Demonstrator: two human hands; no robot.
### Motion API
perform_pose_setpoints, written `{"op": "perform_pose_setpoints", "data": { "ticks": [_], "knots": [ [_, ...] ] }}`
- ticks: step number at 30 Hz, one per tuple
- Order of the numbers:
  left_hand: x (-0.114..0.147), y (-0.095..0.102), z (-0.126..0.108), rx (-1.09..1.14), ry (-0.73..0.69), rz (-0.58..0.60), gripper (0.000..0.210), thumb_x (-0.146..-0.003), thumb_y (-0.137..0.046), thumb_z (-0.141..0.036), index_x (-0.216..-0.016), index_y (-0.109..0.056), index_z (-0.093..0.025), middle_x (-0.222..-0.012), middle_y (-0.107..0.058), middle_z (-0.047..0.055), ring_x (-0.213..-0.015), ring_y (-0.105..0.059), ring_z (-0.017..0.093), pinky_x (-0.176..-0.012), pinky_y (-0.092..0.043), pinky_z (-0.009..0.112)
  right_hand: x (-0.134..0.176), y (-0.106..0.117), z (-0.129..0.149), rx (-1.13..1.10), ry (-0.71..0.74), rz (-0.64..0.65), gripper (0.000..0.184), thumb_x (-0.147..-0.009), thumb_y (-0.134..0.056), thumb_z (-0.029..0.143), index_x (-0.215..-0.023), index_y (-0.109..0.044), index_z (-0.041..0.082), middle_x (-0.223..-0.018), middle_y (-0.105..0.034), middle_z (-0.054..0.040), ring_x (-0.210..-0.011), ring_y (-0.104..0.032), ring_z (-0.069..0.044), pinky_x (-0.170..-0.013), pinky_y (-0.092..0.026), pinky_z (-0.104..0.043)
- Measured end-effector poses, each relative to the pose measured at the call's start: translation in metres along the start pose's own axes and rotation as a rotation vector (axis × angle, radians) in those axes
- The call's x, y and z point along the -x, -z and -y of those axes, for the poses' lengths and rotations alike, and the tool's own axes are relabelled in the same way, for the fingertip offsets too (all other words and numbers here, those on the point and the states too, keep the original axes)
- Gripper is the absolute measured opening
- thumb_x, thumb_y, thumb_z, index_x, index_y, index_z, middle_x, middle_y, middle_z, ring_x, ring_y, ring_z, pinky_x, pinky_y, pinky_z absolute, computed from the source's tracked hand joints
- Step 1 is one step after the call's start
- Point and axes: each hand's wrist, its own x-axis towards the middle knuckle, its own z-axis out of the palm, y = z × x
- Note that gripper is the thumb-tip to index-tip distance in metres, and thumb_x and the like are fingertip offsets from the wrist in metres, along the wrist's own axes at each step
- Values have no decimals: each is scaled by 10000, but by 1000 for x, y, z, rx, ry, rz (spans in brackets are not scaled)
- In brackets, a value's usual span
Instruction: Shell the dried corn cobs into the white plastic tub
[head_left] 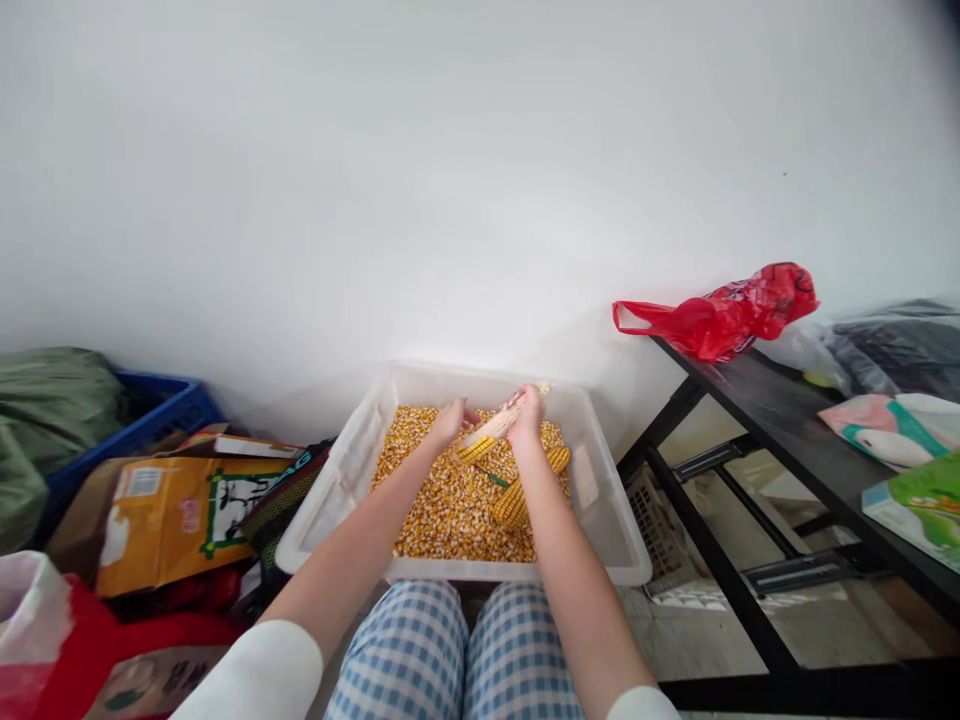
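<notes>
Knees (416,645), cob (489,430) in right hand (528,414)

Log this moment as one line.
right hand: gripping partly shelled corn cob | left hand: close by, contact unclear | translucent plastic tub: loose corn kernels, unshelled corn ears

Cob (493,430): cream, yel. nr one end. Kernels (446,510): mixed org.-yel. & off-wht. Ears (511,503): golden yel. Tub (334,500): milky wht. Trousers (409,660): blue/wht check. Sleeves (255,680): plain wht. Wall (450,180): wht. Bag (712,325): bright red w/ dk marks. Table (795,415): blk. Crate (176,408): dk blue. Sack (52,420): grey-grn. Box (157,530): org.-yel. w/ blk/wht pic (238,508), grn border.
</notes>
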Motion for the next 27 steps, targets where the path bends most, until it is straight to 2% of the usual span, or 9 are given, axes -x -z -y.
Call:
{"op": "perform_pose_setpoints", "data": {
  "ticks": [2,5,7,10,14,18,23,25,27],
  "knots": [
    [3,-2,-4,-145,-108,-13,640,-801,-148,-495,-691,-657,-123,-775,-657,91,-715,-579,184,-681,-404,271,-7,7,5,-65,-23,-66,189,-659,-429,262,-530,-307,199,-362,-343,87,-319,-353,-64,-378,-356,-197],
    [13,-14,-13,-341,-216,27,642,-800,-170,-544,-695,-653,-135,-738,-649,87,-735,-576,195,-668,-386,259,-13,15,7,-116,-24,-156,179,-668,-415,270,-559,-290,202,-390,-342,89,-338,-361,-63,-391,-365,-198],
    [20,-23,-17,-445,-222,-6,656,-808,-157,-546,-664,-640,-126,-694,-636,106,-725,-576,207,-653,-376,262,-14,17,8,-118,-27,-164,171,-669,-405,274,-569,-285,204,-400,-334,90,-342,-358,-64,-394,-366,-202],
    [23,-32,-19,-482,-137,-64,641,-835,-123,-478,-644,-621,-123,-686,-624,123,-716,-571,210,-630,-366,263,-14,17,8,-108,-28,-107,160,-661,-403,265,-569,-286,205,-396,-317,94,-333,-337,-64,-380,-351,-205],
    [17,-32,-16,-419,-48,-68,535,-830,-173,-406,-669,-605,-134,-758,-627,117,-733,-556,198,-624,-360,256,-11,13,10,-108,-4,-57,161,-644,-409,244,-554,-282,204,-381,-312,93,-324,-321,-63,-370,-335,-208],
    [12,-31,-12,-330,-58,-41,439,-811,-231,-360,-624,-571,-153,-759,-622,101,-743,-539,185,-639,-358,248,-7,8,14,-71,24,-40,179,-646,-405,240,-540,-266,205,-374,-306,92,-317,-312,-60,-365,-326,-206],
    [8,-33,-6,11,31,-84,421,-784,-227,-379,-557,-503,-156,-596,-564,59,-582,-493,157,-552,-353,249,3,-1,9,-8,93,13,203,-637,-429,233,-504,-280,200,-352,-317,86,-322,-330,-62,-370,-333,-204],
    [5,-28,-3,182,93,-3,475,-776,-194,-426,-546,-504,-149,-540,-539,48,-505,-461,145,-520,-351,255,4,-3,6,9,91,55,207,-638,-440,239,-495,-295,198,-350,-326,82,-322,-335,-65,-368,-335,-205],
    [2,-20,-1,279,160,146,543,-771,-147,-447,-531,-524,-138,-521,-543,61,-465,-452,144,-511,-357,265,3,-2,4,17,64,93,215,-645,-442,254,-493,-301,197,-352,-327,82,-321,-336,-66,-371,-345,-208]
  ]
}}
